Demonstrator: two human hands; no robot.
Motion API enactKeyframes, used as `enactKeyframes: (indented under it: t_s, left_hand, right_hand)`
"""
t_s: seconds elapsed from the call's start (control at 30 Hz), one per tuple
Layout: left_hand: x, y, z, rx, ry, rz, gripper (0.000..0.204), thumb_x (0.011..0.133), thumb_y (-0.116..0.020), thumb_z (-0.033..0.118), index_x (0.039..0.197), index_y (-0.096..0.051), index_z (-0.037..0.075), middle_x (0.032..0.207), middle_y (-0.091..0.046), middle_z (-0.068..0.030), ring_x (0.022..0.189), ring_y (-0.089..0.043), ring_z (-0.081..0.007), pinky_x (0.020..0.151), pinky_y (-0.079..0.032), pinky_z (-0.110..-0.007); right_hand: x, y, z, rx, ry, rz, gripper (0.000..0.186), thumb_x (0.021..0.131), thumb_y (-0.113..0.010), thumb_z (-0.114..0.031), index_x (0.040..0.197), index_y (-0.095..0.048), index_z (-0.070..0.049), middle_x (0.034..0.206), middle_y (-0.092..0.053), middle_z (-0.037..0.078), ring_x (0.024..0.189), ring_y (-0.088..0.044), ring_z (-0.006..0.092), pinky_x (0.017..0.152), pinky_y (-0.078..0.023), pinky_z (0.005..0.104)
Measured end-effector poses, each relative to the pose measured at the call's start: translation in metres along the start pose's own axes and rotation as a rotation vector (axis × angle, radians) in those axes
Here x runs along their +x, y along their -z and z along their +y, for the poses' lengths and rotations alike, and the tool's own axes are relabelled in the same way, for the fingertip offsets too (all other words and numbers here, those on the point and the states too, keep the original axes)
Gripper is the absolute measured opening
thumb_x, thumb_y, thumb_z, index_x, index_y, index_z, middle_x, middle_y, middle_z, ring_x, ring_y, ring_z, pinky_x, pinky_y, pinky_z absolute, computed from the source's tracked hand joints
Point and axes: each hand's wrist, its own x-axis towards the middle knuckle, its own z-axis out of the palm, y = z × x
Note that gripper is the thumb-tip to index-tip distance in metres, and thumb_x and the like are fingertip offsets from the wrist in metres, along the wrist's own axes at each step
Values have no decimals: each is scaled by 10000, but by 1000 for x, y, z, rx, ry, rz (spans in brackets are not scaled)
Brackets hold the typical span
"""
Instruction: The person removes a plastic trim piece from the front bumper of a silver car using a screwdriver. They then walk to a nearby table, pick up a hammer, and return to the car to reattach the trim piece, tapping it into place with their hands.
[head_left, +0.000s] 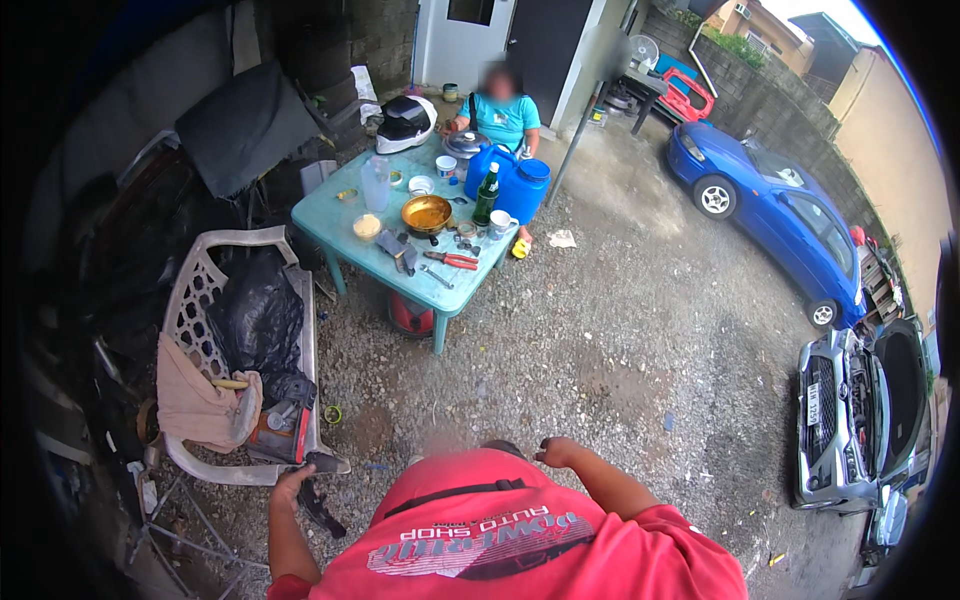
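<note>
My left hand (292, 484) is at the near end of a plastic bench (196, 452), its fingers closed around or against a dark grey piece (325, 463) whose kind I cannot make out. Below it hangs a dark strap-like strip (321, 510). On the bench lie a black plastic bag (257, 312), a beige cloth (200, 395) and a red-and-grey container (277, 432) with tools in it. Out over the gravel, my right hand (562, 453) touches nothing that I can see; its fingers are mostly hidden.
Ahead stands a turquoise table (330, 212) with a golden pan (427, 213), red-handled pliers (450, 260), a wrench (437, 277), a green bottle (487, 195) and blue jugs (523, 190). A person (503, 120) sits behind it. Two cars, one blue (770, 195) and one silver (830, 420), are on the right.
</note>
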Motion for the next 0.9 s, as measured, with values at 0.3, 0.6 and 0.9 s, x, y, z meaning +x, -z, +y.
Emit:
enactKeyframes:
  t_s: [0.3, 0.6, 0.9]
  left_hand:
    - [-31, -98, 196, -512, -126, -118, 432, 964, -742, 567, 974, -652, 144, 824, -665, -71, 716, -690, -271, 684, -599, -456]
    - [-51, -157, 192, -808, -69, 124, 460, 1001, -663, 608, 991, -616, 150, 830, -621, -42, 775, -653, -258, 751, -568, -467]
    - [-86, -177, 258, -843, -225, 368, 406, 1040, -644, 546, 977, -621, 146, 819, -598, -15, 761, -606, -195, 773, -538, -427]
  right_hand:
    - [149, 150, -57, 13, 151, 102, 674, 952, -674, -541, 1440, -637, -78, 1328, -705, 253, 1262, -657, 425, 1092, -512, 472]
    - [336, 361, -157, -148, 226, 296, 688, 955, -681, -383, 1534, -477, -72, 1533, -497, 250, 1420, -494, 441, 1107, -518, 531]
    - [470, 391, -194, -319, 172, 351, 410, 1037, -556, -233, 1408, -522, -64, 1404, -595, 163, 1329, -563, 367, 1015, -545, 483]
